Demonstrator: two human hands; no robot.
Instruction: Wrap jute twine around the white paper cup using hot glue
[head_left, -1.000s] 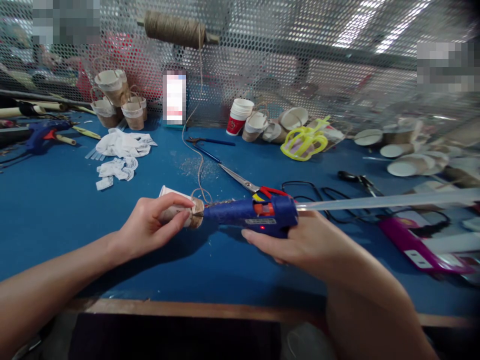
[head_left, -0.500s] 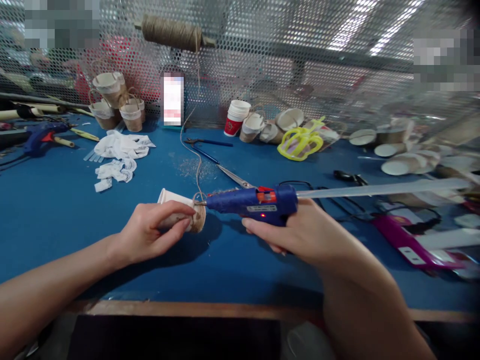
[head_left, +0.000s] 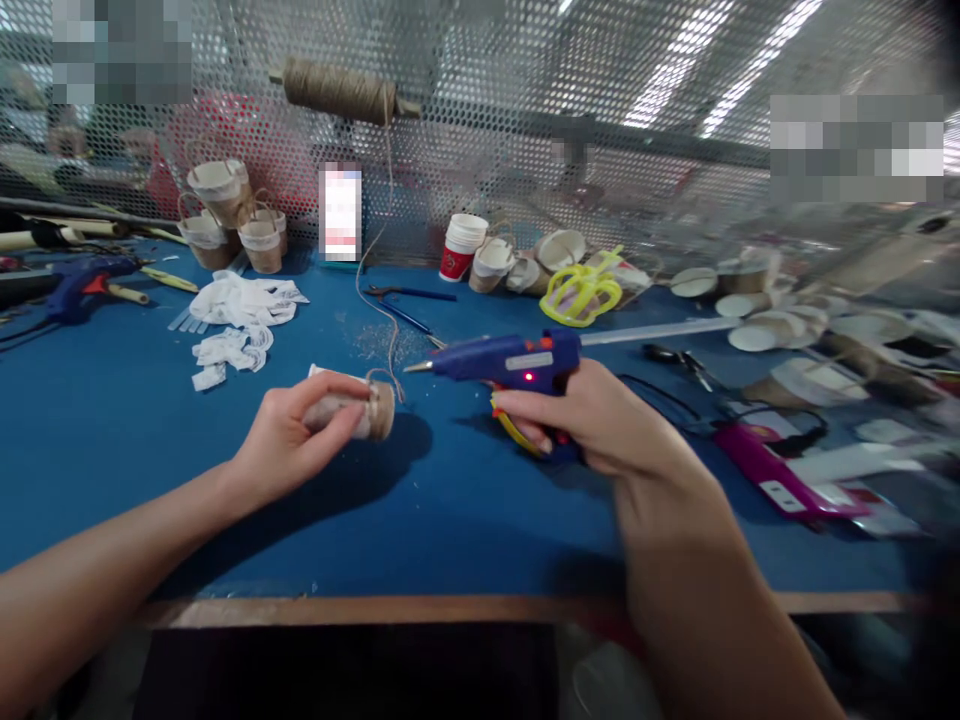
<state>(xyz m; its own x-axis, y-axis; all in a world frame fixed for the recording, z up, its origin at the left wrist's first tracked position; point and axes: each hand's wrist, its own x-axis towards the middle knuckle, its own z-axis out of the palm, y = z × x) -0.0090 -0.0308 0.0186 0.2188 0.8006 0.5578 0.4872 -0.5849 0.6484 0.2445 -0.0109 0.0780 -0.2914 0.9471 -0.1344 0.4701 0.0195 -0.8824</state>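
My left hand (head_left: 304,430) is closed around a white paper cup (head_left: 382,410) lying sideways, its base end wrapped in brown twine. From the cup a strand of twine (head_left: 392,340) runs up to the spool (head_left: 339,90) on the mesh wall. My right hand (head_left: 577,410) grips a blue glue gun (head_left: 510,362) by its handle. The gun's metal nozzle points left, a short way from the cup and apart from it. A red light glows on its side, and a long clear glue stick (head_left: 660,331) sticks out of its back.
Pliers (head_left: 412,294) and partly hidden scissors lie behind the gun. Twine-wrapped cups (head_left: 217,215) stand back left, near crumpled white paper (head_left: 244,298). Along the back are a red-and-white cup stack (head_left: 463,247) and a yellow plastic piece (head_left: 581,293). A magenta power strip (head_left: 780,475) lies right.
The glue gun has drawn back from the cup to the right and its nozzle has come away from the twine. The cup in my left hand has shifted slightly left and up.
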